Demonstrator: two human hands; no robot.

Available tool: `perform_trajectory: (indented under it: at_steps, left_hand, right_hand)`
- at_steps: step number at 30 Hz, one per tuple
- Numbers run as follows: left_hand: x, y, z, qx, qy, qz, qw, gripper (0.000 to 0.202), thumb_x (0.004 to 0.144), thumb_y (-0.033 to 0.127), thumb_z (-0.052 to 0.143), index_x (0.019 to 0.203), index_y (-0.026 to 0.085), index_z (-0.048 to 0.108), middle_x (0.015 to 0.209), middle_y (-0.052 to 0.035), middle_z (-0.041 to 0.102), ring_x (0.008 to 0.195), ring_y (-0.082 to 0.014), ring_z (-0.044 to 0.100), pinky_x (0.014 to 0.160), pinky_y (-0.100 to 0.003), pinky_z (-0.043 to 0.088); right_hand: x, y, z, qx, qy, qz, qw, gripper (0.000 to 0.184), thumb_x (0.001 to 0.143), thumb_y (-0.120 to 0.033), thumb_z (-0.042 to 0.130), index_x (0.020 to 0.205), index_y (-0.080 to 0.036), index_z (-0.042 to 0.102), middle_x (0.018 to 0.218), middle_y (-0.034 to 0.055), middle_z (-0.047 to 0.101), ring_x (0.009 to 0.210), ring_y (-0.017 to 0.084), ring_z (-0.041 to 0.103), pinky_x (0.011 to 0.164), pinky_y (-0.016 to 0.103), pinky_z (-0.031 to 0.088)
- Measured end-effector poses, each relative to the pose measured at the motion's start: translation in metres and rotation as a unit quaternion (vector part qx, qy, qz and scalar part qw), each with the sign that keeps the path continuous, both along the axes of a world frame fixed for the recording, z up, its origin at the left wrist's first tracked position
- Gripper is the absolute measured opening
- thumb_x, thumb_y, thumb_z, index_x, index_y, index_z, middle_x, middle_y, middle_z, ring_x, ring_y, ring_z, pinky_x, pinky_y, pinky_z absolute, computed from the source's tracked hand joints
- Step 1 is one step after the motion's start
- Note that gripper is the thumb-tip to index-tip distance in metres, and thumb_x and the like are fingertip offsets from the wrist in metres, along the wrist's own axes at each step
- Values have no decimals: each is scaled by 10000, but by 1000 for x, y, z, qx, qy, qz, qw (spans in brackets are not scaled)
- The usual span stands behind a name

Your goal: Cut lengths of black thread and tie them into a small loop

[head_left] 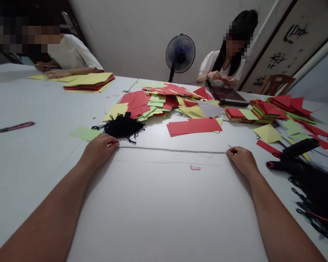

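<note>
A thin dark thread (pixel 169 150) runs nearly straight across the white table (pixel 164 211) between my two hands. At its left end my left hand (pixel 101 148) is closed in a pinch on it. My right hand (pixel 242 158) pinches the other end, and a short dark pointed tip sticks up from those fingers; I cannot make out whether it is a needle. Just behind my left hand lies a heap of black looped cords (pixel 123 126), beside a light green paper (pixel 85 133). A small red-edged piece (pixel 195 167) lies in front of the thread.
Red, yellow and green papers (pixel 158 102) are heaped mid-table, with a red strip (pixel 194 126) nearer. Thread snips (pixel 15 127) lie left. A black-handled tool (pixel 292 156) and more black cords (pixel 319 196) lie right. Two people sit opposite, near a fan (pixel 180 53).
</note>
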State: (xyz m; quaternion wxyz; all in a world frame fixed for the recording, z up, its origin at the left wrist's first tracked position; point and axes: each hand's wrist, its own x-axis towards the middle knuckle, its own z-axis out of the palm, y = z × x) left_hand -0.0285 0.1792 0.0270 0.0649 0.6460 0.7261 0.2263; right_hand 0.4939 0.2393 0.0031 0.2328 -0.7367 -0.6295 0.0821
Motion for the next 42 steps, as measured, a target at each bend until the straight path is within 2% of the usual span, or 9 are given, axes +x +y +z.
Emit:
perform_trajectory:
  at_steps: [9,13,20,23,26,30,36,39,42]
  left_hand:
    - [-3,-1,-3,1,7,6,1000,207,806,387,572,864,242,708,1007,-16,706,849,-196,614,797,-283,449]
    - [-2,-5,-1,4,20,20,1000,241,812,390,578,947,236,705,1087,-23,715,839,-197,619,816,-293,450]
    - [11,-13,6,105,82,75,988,279,903,360,494,1018,206,696,1091,-78,711,754,-195,594,841,-343,450]
    - [26,-14,7,140,58,37,988,315,933,378,460,1011,189,700,1047,-95,709,805,-214,618,799,-334,481]
    - [46,-11,4,141,35,-60,987,304,929,379,465,950,207,715,1050,-96,710,897,-227,650,803,-328,505]
    - [75,-6,-1,128,20,-176,976,283,927,348,479,917,215,728,1046,-106,714,958,-240,663,853,-367,527]
    - [119,2,-3,82,27,-283,955,261,943,274,485,1008,203,728,1089,-115,722,1007,-246,666,880,-396,537]
    - [138,11,-8,44,59,-291,954,283,903,213,528,1112,210,718,1226,-124,702,1094,-277,648,928,-433,520]
    - [148,21,-14,-1,85,-226,970,318,875,212,562,1157,210,709,1217,-121,699,1096,-294,640,914,-428,508]
  right_hand:
    - [4,-4,6,-1,29,4,1000,219,672,-362,594,824,-236,689,767,29,697,678,187,588,642,315,429]
    - [1,-8,9,9,43,11,999,176,712,-363,560,770,-229,658,789,60,697,700,198,587,652,327,435]
    - [-26,-18,3,-22,85,125,988,212,746,-339,564,816,-228,731,789,56,709,690,187,602,681,313,476]
    - [-36,-21,3,-38,94,160,982,278,775,-343,547,910,-240,767,895,60,738,720,182,625,687,309,486]
    - [-38,-23,4,-47,91,173,979,283,795,-364,535,898,-252,773,955,57,748,785,187,649,735,313,490]
    - [-34,-24,7,-50,79,169,981,228,767,-348,546,802,-247,747,867,51,738,751,189,639,710,314,473]
    - [-30,-23,9,-51,73,162,983,185,738,-309,547,759,-239,716,780,38,711,688,177,611,670,298,456]
    - [-29,-23,8,-51,73,156,984,202,742,-314,542,781,-237,724,779,36,713,685,174,611,667,295,452]
    - [-28,-23,8,-54,73,147,985,213,738,-324,540,795,-232,724,768,32,707,680,172,608,654,291,444]
